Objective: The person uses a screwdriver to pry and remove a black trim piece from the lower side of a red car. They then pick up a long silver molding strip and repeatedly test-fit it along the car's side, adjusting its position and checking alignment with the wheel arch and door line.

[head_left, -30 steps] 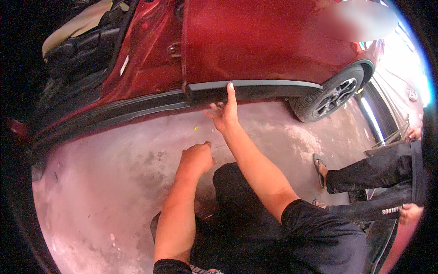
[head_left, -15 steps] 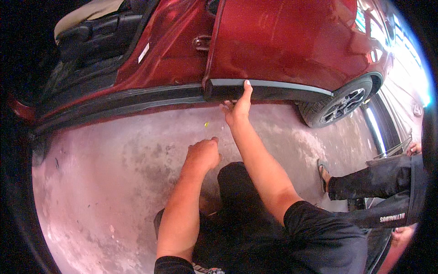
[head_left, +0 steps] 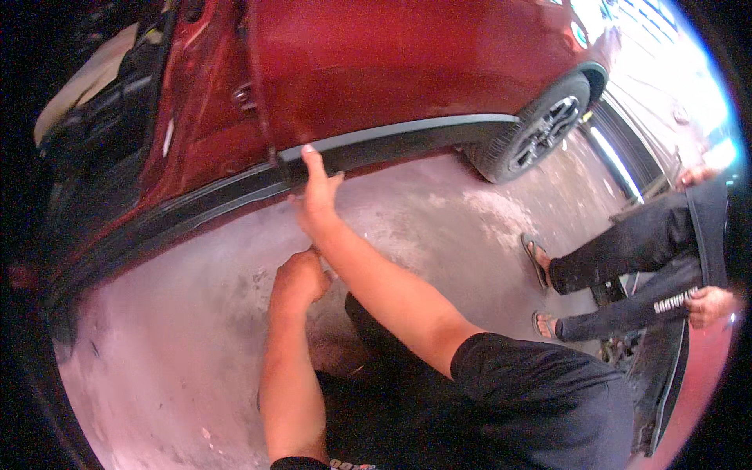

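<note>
A dark red car door (head_left: pixel 392 66) has a black lower trim (head_left: pixel 423 142) with a grey strip along its top. Near the trim's left end, the thumb of my right hand (head_left: pixel 319 192) overlaps it. The other fingers of that hand are spread apart below the trim, slightly blurred; whether they touch its underside I cannot tell. Lower and a little to the left, my left hand (head_left: pixel 300 276) is closed in a fist above the floor. Whatever it may hold is hidden. To the left of the door runs the black sill (head_left: pixel 196 200) beneath an open doorway.
A rear wheel (head_left: pixel 540 137) stands right of the door. At the right is another person in dark trousers (head_left: pixel 619 251) and sandals, one hand (head_left: pixel 711 307) by the leg. A seat (head_left: pixel 90 78) shows inside the car. Stained concrete floor (head_left: pixel 180 337) lies below.
The view has turned to the right, so the car sits further left and tilted. My right hand is closer to the trim's left end, and my left fist is nearer to it. More of the other person shows.
</note>
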The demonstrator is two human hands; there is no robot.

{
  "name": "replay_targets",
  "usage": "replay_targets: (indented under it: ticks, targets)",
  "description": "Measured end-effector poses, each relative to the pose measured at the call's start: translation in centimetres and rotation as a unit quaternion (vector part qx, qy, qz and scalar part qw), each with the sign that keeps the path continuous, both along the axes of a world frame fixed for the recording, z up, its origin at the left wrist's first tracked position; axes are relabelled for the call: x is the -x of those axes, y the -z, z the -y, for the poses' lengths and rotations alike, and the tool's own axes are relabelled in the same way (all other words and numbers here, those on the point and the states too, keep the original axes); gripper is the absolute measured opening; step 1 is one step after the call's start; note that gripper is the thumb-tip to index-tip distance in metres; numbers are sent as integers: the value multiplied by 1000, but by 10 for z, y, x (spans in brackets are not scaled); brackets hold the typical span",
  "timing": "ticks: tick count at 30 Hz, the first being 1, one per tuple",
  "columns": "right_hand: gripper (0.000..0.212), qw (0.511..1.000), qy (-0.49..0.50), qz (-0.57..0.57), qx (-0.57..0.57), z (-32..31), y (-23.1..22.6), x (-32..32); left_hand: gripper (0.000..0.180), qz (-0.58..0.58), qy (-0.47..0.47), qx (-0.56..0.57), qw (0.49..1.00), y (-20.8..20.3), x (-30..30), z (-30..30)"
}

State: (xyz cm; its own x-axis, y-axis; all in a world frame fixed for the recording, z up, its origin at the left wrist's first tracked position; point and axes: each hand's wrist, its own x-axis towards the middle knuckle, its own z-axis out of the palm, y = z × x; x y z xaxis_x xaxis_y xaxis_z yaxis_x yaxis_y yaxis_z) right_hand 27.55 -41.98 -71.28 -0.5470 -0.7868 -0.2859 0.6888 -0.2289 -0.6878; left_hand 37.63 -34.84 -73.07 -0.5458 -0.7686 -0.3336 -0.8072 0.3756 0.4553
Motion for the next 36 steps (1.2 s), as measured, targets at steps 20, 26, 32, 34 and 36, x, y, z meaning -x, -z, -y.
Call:
replay_targets:
  ticks: [20,26,32,34,36]
  targets:
    - [109,988,113,-95,-46,-53,1,376,59,59,2,19,998,-4,-5,-10]
    - [102,990,82,-98,-54,-36,12,413,56,65,24,29,997,12,11,-10]
    - [92,983,128,-88,-94,-34,21,405,52,68,32,33,997,14,12,-10]
    - [92,977,141,-139,-75,-56,42,389,51,56,34,37,997,15,15,-8]
    - [90,968,71,-219,-103,-72,103,344,46,43,25,33,998,32,14,1]
